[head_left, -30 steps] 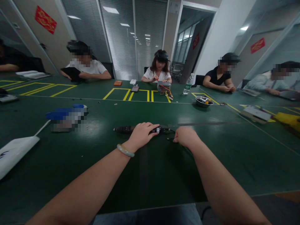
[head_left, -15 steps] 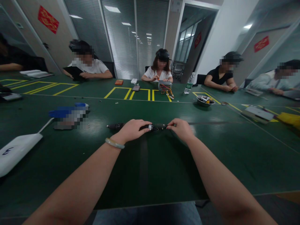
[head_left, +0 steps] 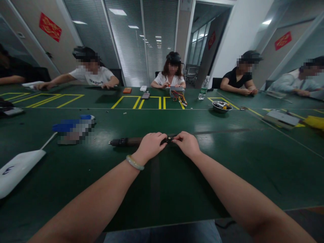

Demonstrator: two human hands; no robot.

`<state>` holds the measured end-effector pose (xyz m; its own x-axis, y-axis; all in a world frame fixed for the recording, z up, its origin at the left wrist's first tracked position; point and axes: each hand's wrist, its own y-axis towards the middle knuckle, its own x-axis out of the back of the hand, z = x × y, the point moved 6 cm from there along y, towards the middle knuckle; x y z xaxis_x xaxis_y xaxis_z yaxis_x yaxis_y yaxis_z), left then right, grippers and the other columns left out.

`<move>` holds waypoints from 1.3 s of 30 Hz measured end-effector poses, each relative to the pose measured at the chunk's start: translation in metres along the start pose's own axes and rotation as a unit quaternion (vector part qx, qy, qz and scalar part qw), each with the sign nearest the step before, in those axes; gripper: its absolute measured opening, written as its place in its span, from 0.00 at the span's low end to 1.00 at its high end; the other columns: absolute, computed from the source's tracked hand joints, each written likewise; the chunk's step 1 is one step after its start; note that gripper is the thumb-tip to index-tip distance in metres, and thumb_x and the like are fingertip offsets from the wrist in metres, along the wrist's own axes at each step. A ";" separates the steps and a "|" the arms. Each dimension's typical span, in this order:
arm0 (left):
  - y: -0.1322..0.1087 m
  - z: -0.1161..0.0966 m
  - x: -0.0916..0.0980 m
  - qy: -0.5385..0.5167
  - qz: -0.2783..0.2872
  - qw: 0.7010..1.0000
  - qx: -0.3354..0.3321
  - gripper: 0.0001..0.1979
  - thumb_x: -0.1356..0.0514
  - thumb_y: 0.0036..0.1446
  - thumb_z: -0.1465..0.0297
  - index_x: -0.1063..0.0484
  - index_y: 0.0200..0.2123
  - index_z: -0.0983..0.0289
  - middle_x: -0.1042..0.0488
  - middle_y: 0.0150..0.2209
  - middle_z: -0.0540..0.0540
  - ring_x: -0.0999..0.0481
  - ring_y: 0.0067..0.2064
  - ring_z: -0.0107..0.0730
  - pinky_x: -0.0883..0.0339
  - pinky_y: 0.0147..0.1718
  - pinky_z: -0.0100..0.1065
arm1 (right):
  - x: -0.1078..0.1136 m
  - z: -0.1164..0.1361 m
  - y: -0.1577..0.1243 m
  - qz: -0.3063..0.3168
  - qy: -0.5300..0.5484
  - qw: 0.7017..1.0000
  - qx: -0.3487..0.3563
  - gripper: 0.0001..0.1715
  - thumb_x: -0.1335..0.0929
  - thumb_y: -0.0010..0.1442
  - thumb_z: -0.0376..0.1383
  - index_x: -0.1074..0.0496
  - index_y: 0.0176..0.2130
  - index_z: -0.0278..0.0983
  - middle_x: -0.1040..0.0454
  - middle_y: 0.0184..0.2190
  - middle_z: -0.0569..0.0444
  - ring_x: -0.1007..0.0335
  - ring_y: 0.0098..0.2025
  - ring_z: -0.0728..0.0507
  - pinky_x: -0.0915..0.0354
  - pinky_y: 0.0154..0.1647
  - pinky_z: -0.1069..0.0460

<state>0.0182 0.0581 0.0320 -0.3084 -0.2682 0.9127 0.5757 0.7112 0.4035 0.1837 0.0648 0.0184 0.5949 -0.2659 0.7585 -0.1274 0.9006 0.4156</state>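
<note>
A long dark electric screwdriver (head_left: 134, 141) lies crosswise on the green table, its metal-tipped nose to the left. My left hand (head_left: 152, 144) is closed around its rear part, covering some of the body. Just right of those fingers, the thumb and fingertips of my right hand (head_left: 187, 143) pinch a small dark piece (head_left: 173, 137) at the tool's tail end. Whether that piece is joined to the tool is hidden by the fingers. Both hands stay low, close to the tabletop, with their fingertips nearly meeting.
On the green table (head_left: 131, 202), a white power strip (head_left: 20, 170) and a blue object (head_left: 65, 125) lie left. Across stand a metal bowl (head_left: 221, 107) of small parts, a water bottle (head_left: 204, 88) and a grey box with wires (head_left: 177, 91). Several people sit around.
My left hand has slid right along the screwdriver, baring more of its body. My right hand has come left, closer to it. A person at far left now stretches an arm sideways.
</note>
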 end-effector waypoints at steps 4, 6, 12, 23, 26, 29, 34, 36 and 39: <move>0.002 0.003 0.000 -0.016 0.006 1.000 -0.005 0.09 0.43 0.61 0.66 0.29 0.44 0.59 0.26 0.43 0.54 0.26 0.43 0.38 0.34 0.42 0.39 | 0.002 0.003 0.003 0.020 -0.040 0.999 0.023 0.03 0.27 0.59 0.38 0.23 0.33 0.41 0.28 0.33 0.59 0.33 0.32 0.49 0.43 0.32 0.54; 0.003 0.005 0.000 -0.033 0.005 0.999 -0.011 0.08 0.42 0.61 0.66 0.29 0.44 0.58 0.26 0.43 0.53 0.26 0.44 0.38 0.34 0.42 0.39 | 0.002 0.004 0.003 0.038 -0.067 0.996 0.039 0.03 0.27 0.58 0.39 0.23 0.33 0.42 0.28 0.33 0.59 0.33 0.33 0.49 0.43 0.32 0.54; 0.004 0.010 -0.001 -0.064 0.004 0.998 -0.017 0.09 0.41 0.59 0.65 0.27 0.43 0.58 0.25 0.44 0.51 0.25 0.44 0.37 0.33 0.43 0.38 | 0.003 0.008 0.001 0.052 -0.121 0.989 0.069 0.05 0.28 0.60 0.40 0.24 0.33 0.42 0.29 0.34 0.58 0.33 0.34 0.48 0.43 0.32 0.53; 0.003 0.010 -0.001 -0.069 0.008 0.998 -0.006 0.11 0.42 0.60 0.63 0.27 0.44 0.58 0.25 0.44 0.52 0.25 0.45 0.36 0.33 0.45 0.38 | -0.003 0.006 0.001 0.068 -0.068 0.995 0.035 0.05 0.28 0.58 0.40 0.23 0.32 0.41 0.28 0.33 0.57 0.32 0.34 0.48 0.41 0.34 0.53; 0.003 0.010 -0.001 -0.073 0.010 0.997 -0.004 0.11 0.42 0.60 0.63 0.26 0.44 0.58 0.25 0.44 0.52 0.25 0.45 0.36 0.33 0.46 0.38 | -0.003 0.006 0.001 0.067 -0.051 0.996 0.034 0.05 0.27 0.58 0.40 0.23 0.32 0.41 0.28 0.33 0.57 0.32 0.34 0.48 0.40 0.34 0.53; 0.003 0.010 0.000 -0.076 0.011 0.997 -0.002 0.10 0.42 0.60 0.64 0.26 0.43 0.57 0.25 0.44 0.51 0.25 0.44 0.36 0.33 0.46 0.38 | -0.003 0.005 0.002 0.062 -0.038 0.997 0.024 0.05 0.26 0.56 0.40 0.23 0.31 0.41 0.27 0.32 0.58 0.32 0.33 0.48 0.41 0.33 0.53; 0.003 0.010 0.000 -0.071 0.010 0.997 -0.003 0.09 0.41 0.59 0.64 0.27 0.43 0.57 0.25 0.44 0.51 0.25 0.44 0.36 0.33 0.44 0.38 | -0.005 -0.001 0.005 0.066 -0.010 0.998 -0.002 0.05 0.25 0.54 0.38 0.23 0.30 0.41 0.27 0.31 0.59 0.33 0.33 0.48 0.42 0.32 0.54; 0.003 0.010 0.000 -0.071 0.010 0.997 -0.005 0.09 0.41 0.59 0.64 0.27 0.43 0.57 0.25 0.44 0.51 0.25 0.44 0.36 0.33 0.44 0.38 | -0.007 -0.002 0.005 0.069 0.002 0.998 -0.011 0.05 0.25 0.53 0.38 0.24 0.29 0.41 0.27 0.31 0.59 0.32 0.33 0.48 0.42 0.32 0.54; 0.003 0.009 0.000 -0.072 0.012 0.997 -0.005 0.09 0.42 0.60 0.64 0.27 0.43 0.58 0.25 0.45 0.51 0.25 0.45 0.36 0.33 0.45 0.38 | -0.008 -0.004 0.005 0.068 0.016 0.997 -0.019 0.06 0.24 0.52 0.38 0.24 0.28 0.41 0.27 0.30 0.60 0.32 0.33 0.48 0.42 0.31 0.54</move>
<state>0.0130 0.0667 0.0322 -0.3990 -0.1550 0.9037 0.5917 0.7094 0.3829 0.1815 0.0727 0.0123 0.5985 -0.1292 0.7906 -0.1797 0.9401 0.2897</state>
